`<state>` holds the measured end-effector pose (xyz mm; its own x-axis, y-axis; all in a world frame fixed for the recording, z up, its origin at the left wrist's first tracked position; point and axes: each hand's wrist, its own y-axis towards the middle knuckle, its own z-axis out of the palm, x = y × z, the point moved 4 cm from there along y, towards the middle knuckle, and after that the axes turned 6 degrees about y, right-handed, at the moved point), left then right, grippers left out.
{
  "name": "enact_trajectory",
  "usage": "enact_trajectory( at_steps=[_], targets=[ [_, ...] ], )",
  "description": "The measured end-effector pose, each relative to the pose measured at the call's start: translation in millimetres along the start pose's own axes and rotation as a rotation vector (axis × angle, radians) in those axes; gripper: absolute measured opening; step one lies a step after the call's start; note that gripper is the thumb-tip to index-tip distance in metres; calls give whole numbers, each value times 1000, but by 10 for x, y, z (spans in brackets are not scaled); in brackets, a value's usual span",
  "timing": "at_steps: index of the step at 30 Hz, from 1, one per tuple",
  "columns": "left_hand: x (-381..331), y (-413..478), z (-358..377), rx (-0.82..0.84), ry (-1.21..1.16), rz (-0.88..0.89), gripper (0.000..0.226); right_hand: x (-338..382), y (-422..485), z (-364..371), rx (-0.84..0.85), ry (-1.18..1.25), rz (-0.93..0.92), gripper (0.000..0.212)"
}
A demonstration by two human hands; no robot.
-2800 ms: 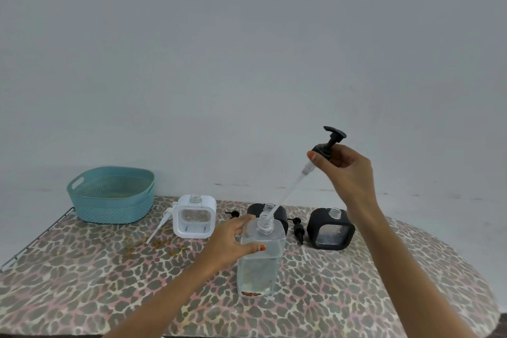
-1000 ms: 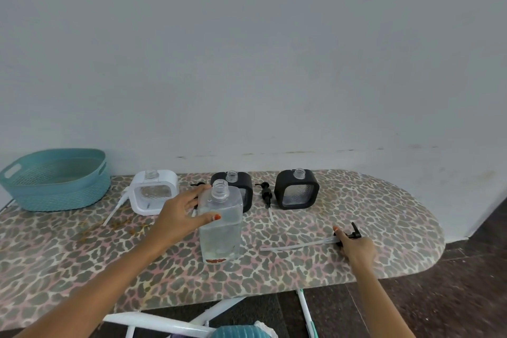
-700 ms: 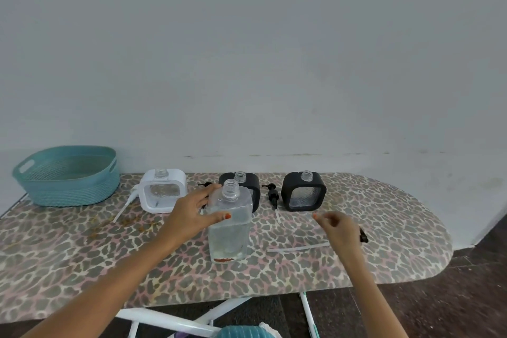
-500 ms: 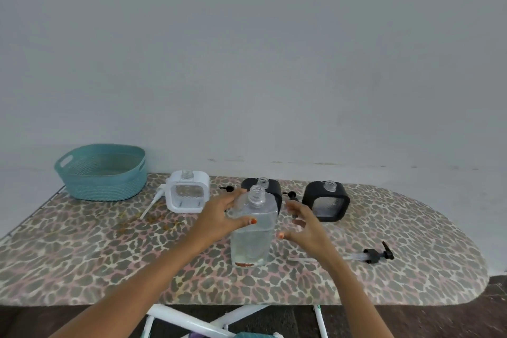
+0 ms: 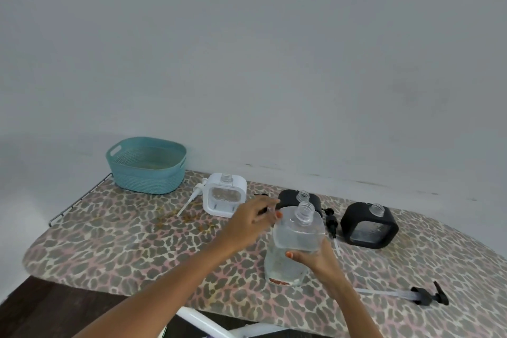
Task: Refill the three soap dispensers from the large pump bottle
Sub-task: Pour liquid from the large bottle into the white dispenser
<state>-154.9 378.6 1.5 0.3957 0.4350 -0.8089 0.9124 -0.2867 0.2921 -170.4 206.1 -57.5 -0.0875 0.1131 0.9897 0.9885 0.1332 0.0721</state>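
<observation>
We log a home setting: leopard-print ironing board (image 5: pixel 109 241) serving as table against plain wall (image 5: pixel 247 63); teal laundry-style basket (image 5: pixel 145 175) at ten o'clock.

A plain, pale grey wall (image 5: pixel 247 49) fills the upper view, evenly lit. Against it stands the desk (image 5: pixel 123 250), an ironing board in a leopard-print cover on white legs (image 5: pixel 208 324), over a dark brown floor (image 5: pixel 41 307).

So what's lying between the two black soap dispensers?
A small black pump with its clear tube lies between the middle dispenser and the right dispenser, as the head view shows.
</observation>
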Motion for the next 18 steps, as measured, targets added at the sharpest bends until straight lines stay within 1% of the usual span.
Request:
enact_trajectory(
  at_steps=[2,3,5,6,8,10,12,13,14,15,16,17,18],
  targets=[
    [177,64,-256,-172,-22,-31,24,3,2,4,7,24,15,60],
    [307,109,-395,-259,3,-55,22,14,-2,5,10,39,13,57],
    [587,209,-648,-361,114,-107,33,19,-3,9,4,72,25,59],
    [719,259,-739,-364,171,-135,43,26,-7,14,1,82,36,65],
    [954,356,-855,-324,235,-187,67,9,-8,22,-2,85,29,75],
    [1152,438,-904,-255,252,-252,88,38,8,41,-2,58,27,79],
    [1344,516,-901,-152,245,-323,101,62,40,54,-3,7,14,66],
    [1428,555,-885,-96,226,-355,104,70,52,61,4,-14,14,63],
    [1489,591,-862,-44,200,-376,105,81,44,58,-2,-21,49,68],
    [1534,623,-841,-2,172,-389,102,32,39,31,-5,-11,105,78],
    [1561,651,-820,22,144,-397,95,1,30,10,-3,-14,155,89],
    [1572,673,-809,20,122,-398,85,-11,21,-4,-11,-28,184,95],
    [1562,682,-806,-2,110,-399,74,17,30,6,-43,-16,206,92]
  ],
)
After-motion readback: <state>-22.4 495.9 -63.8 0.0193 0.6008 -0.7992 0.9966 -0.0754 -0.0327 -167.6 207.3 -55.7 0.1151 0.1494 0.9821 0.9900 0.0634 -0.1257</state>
